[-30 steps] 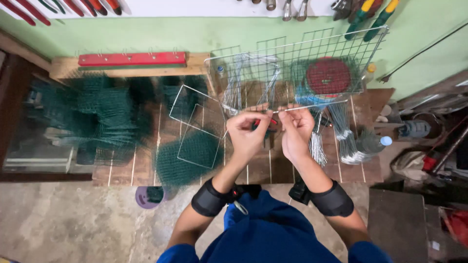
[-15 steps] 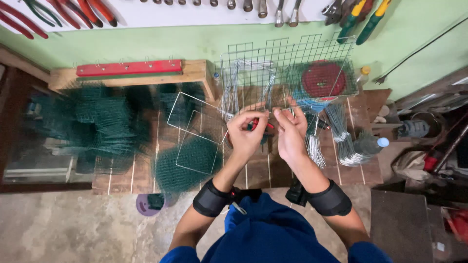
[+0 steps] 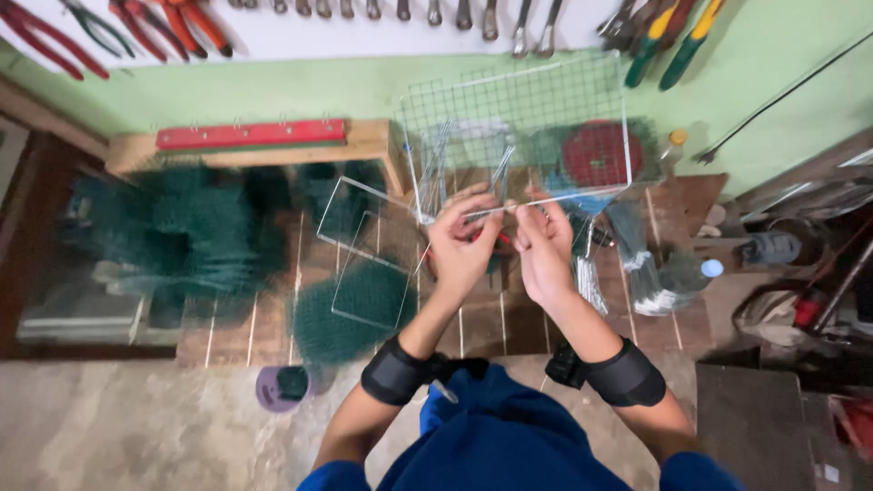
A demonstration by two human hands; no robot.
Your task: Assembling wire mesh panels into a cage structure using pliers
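A wire mesh panel with a thick wire frame stands up in front of me over the workbench. My left hand grips its lower edge, with a red-handled tool partly showing under the fingers. My right hand pinches the same lower edge just to the right. Both wrists wear black bands. Whether the tool is pliers is hard to tell.
Green mesh pieces and bare wire frames lie on the wooden bench. A heap of green mesh sits at left. Bundles of wire ties, a red disc, wall-hung pliers and wrenches surround.
The mesh panel has been lifted higher and tilted up toward the wall. Both hands stayed together on its lower edge, shifting slightly up.
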